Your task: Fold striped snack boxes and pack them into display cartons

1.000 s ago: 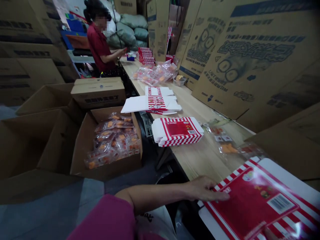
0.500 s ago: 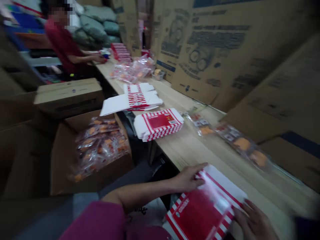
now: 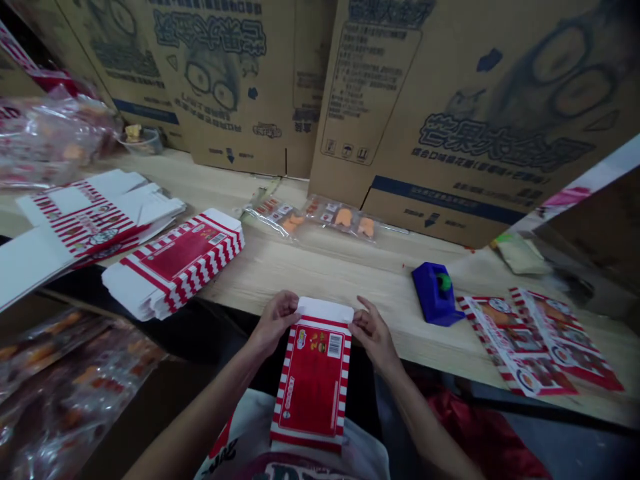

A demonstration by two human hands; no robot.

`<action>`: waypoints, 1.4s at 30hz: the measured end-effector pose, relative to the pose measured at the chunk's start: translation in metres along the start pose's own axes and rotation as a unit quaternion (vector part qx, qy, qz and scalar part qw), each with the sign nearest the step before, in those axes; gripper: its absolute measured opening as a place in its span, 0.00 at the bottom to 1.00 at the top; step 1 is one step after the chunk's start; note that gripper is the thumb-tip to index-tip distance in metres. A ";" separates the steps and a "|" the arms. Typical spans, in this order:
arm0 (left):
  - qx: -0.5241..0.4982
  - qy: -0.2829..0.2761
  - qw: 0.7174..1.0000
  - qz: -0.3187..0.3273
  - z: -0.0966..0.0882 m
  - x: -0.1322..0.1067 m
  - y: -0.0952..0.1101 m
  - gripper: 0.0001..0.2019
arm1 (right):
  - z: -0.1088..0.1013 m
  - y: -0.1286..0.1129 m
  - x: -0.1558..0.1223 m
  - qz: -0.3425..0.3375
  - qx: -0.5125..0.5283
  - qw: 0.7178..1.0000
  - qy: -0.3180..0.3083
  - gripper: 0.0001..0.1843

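Observation:
A red carton with red-and-white striped edges [image 3: 315, 383] stands in front of my body, its printed face towards me and a white end flap at the top. My left hand [image 3: 275, 320] is closed on its upper left corner, the thumb by the flap. At the upper right corner, my right hand [image 3: 373, 330] pinches the edge between thumb and curled fingers, with one finger raised. Left of my hands, a stack of flat striped cartons [image 3: 183, 260] lies on the wooden table, beside more white-and-striped carton blanks [image 3: 95, 213].
Clear packets with orange pieces [image 3: 345, 219] lie along the table's [image 3: 320, 273] back. A blue tape dispenser [image 3: 435, 293] and two printed cartons [image 3: 545, 343] are on the right. Tall cardboard boxes [image 3: 250, 127] line the back. Bagged packets [image 3: 90, 387] fill a box at lower left.
My view has turned to the right, bringing the tape dispenser into sight. The carton now stands upright before me, and both hands have moved to its top corners.

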State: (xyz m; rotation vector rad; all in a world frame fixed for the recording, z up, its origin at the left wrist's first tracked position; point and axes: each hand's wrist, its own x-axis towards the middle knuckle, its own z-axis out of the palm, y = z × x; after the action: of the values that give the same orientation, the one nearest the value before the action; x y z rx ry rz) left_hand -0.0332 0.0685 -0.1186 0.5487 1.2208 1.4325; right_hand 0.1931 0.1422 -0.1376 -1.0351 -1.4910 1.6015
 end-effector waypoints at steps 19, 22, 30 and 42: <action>0.223 -0.139 0.964 0.043 -0.013 0.013 0.010 0.12 | -0.001 -0.006 0.004 -0.008 -0.081 0.993 -0.080 0.13; 0.231 -0.160 0.959 0.036 -0.013 0.017 0.016 0.14 | -0.001 -0.011 0.005 0.009 -0.081 0.993 -0.082 0.11; 0.216 -0.201 0.955 -0.025 -0.008 0.027 0.041 0.11 | -0.001 -0.035 0.018 0.010 -0.138 0.987 -0.081 0.07; 0.478 -0.325 0.802 0.151 0.006 0.032 0.062 0.05 | -0.001 -0.039 0.014 -0.017 -0.137 0.986 -0.098 0.07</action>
State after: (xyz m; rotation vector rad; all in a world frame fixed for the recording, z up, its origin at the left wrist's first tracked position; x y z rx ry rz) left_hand -0.0635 0.1095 -0.0703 1.8309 1.2305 0.6231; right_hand 0.1872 0.1586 -0.0996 -1.0146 -1.8923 1.5392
